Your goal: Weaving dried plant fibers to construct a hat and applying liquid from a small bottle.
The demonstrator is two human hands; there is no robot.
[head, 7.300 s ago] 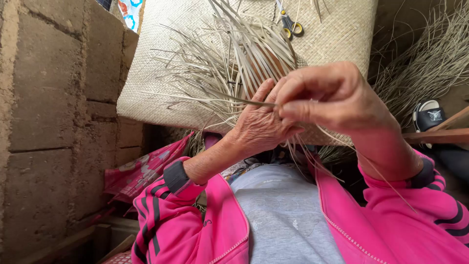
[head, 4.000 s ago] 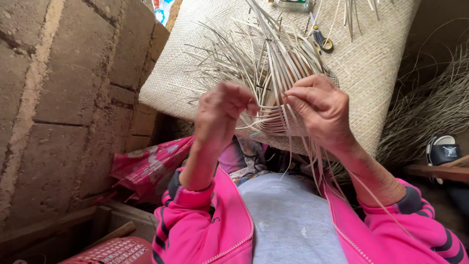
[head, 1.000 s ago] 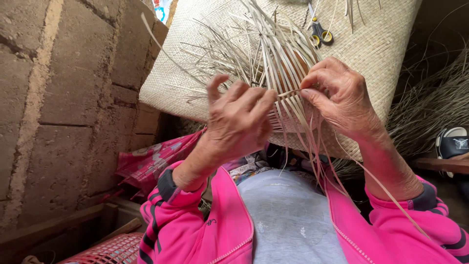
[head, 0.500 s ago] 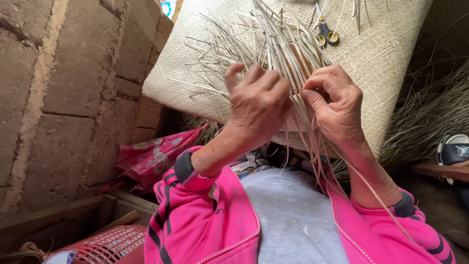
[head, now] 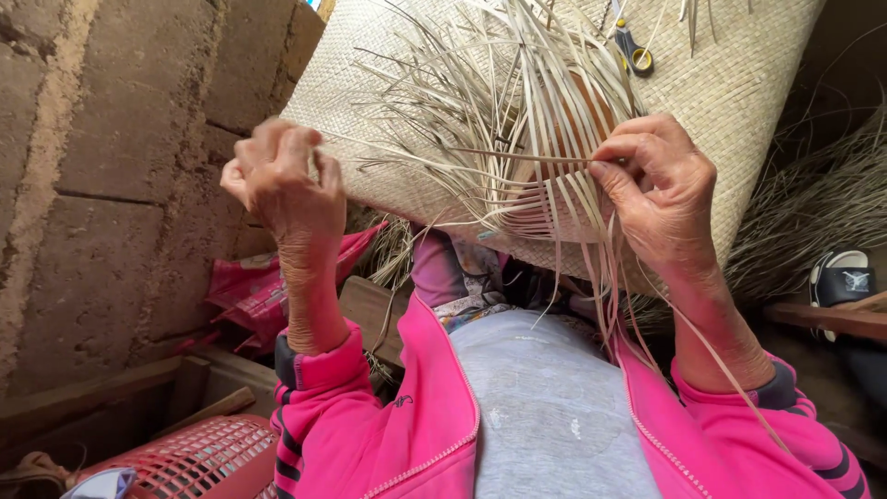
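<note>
Straw strip (head: 443,151) runs left to right between us: left hand (head: 282,180) fisted on one end, right hand (head: 661,199) pinching the other.

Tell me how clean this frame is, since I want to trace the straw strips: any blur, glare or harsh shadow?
Head view: soft even daylight, no glare; the strips, left hand and right hand are sharp; the right corners fall into dark shadow, and the block wall bends slightly from wide-lens distortion.
</note>
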